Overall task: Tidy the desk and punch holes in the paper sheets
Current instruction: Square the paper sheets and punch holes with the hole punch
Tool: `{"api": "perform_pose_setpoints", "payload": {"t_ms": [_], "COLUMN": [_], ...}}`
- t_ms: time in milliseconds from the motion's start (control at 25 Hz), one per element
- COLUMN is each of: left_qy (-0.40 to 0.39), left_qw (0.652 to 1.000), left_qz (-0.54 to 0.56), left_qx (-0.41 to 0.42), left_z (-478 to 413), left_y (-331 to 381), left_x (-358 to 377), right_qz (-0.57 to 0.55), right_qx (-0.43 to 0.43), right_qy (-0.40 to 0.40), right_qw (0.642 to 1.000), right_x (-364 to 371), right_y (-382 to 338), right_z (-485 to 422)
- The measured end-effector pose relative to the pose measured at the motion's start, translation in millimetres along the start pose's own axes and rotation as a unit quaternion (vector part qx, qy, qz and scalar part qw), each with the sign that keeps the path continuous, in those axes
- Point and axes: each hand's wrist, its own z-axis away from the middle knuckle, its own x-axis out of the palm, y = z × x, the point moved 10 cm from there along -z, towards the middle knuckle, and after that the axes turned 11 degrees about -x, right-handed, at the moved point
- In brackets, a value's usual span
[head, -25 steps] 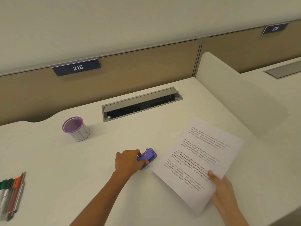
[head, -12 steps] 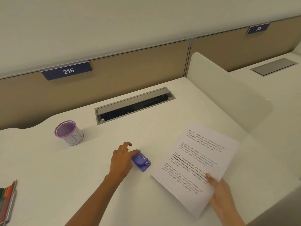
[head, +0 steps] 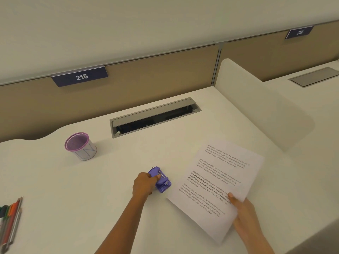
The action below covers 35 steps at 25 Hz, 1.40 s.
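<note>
A pale surface [head: 55, 208] fills the lower frame, and right of centre a printed paper sheet [head: 216, 182] is gripped at its lower right edge by the fingers of the right hand [head: 244, 215]. At left centre a purple-rimmed pen cup [head: 80, 146] is seen, with pens [head: 10, 222] at the lower left edge. At centre, just left of the sheet, a small purple hole punch [head: 161, 179] is grasped by the fingers of the left hand [head: 144, 185].

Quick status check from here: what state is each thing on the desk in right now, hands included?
Hole punch: on the desk, gripped, no paper in it.
Paper sheet: printed side up, held at its near edge.
Left hand: closed on the punch.
Right hand: pinching the sheet.
Pen cup: upright, looks empty.
Pens: lying loose at the desk's left edge.
Cable hatch: lid open.
</note>
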Motion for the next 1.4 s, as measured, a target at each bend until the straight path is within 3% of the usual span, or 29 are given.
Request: {"api": "perform_pose_setpoints", "payload": {"t_ms": [320, 680, 840, 1400], "left_qy": [-0.132, -0.222, -0.268, -0.279], "left_qw": [0.976, 0.957, 0.945, 0.934], "left_qz": [0.172, 0.186, 0.182, 0.220], "left_qx": [-0.037, -0.031, -0.039, -0.044], "left_z": [0.5, -0.7, -1.6, -8.3], "left_y": [-2.4, -3.8, -7.5, -6.9], "left_x": [1.8, -2.7, 4.6, 8.7], "right_qz": [0.085, 0.157, 0.178, 0.219], "right_qx": [0.046, 0.067, 0.064, 0.059], "right_qy": [-0.110, -0.234, -0.244, -0.240], "right_qw": [0.989, 0.957, 0.951, 0.944], "right_x": [23.9, 74.5, 87.1, 95.6], "right_y": [-3.4, -21.2, -19.0, -7.6], "right_z": [-22.0, -31.8, -37.1, -45.8]}}
